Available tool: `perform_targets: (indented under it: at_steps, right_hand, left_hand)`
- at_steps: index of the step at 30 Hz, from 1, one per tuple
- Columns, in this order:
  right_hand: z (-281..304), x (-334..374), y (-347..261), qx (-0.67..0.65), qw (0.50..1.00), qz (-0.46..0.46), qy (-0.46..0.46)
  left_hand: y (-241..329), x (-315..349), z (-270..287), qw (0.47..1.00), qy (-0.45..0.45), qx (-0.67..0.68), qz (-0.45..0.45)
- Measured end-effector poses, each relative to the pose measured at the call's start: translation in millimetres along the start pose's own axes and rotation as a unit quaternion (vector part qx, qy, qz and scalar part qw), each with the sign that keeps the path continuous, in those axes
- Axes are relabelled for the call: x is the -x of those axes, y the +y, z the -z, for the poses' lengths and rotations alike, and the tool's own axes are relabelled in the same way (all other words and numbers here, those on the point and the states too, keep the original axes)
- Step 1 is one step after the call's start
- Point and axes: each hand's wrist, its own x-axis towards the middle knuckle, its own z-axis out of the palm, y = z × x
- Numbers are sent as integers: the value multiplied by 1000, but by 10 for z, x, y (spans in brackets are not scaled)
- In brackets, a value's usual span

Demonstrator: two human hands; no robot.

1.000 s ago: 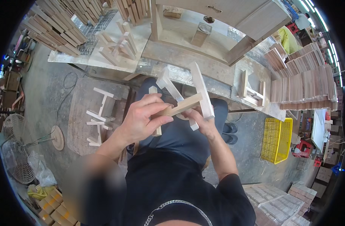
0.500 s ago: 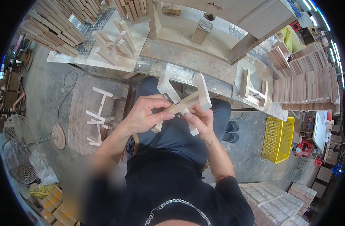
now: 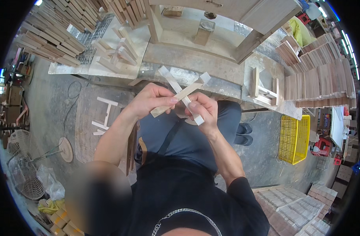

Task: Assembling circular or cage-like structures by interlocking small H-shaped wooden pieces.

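Two hands share one crossed wooden frame (image 3: 182, 95), held above the lap at the near edge of the surface (image 3: 168, 55). The left hand (image 3: 153, 100) pinches one of its two visible bars near the crossing; the right hand (image 3: 204, 111) grips the lower part of the other. One wooden frame (image 3: 267, 93) rests on the surface's right part, another assembly (image 3: 127, 50) on its left part, and one block (image 3: 204, 33) toward its far middle. Stacked boards (image 3: 317, 86), too many to count, fill its right end. Nearer than the surface, on the floor to its right, are one yellow basket (image 3: 289, 135) and two dark slippers (image 3: 243, 139). Below its left part, the left forearm (image 3: 117, 137) partly hides pale wooden pieces (image 3: 107, 111), preventing a count.
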Motion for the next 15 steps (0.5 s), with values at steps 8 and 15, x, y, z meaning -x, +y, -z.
perform_targets:
  at_steps: [8, 15]
  right_hand:
    - [175, -422, -41, 14, 998, -23, 54]
    - [335, -1091, -227, -48, 989, -42, 135]
  left_hand:
    - [135, -478, 258, 998, -52, 37, 20]
    - [132, -755, 221, 953, 149, -40, -261]
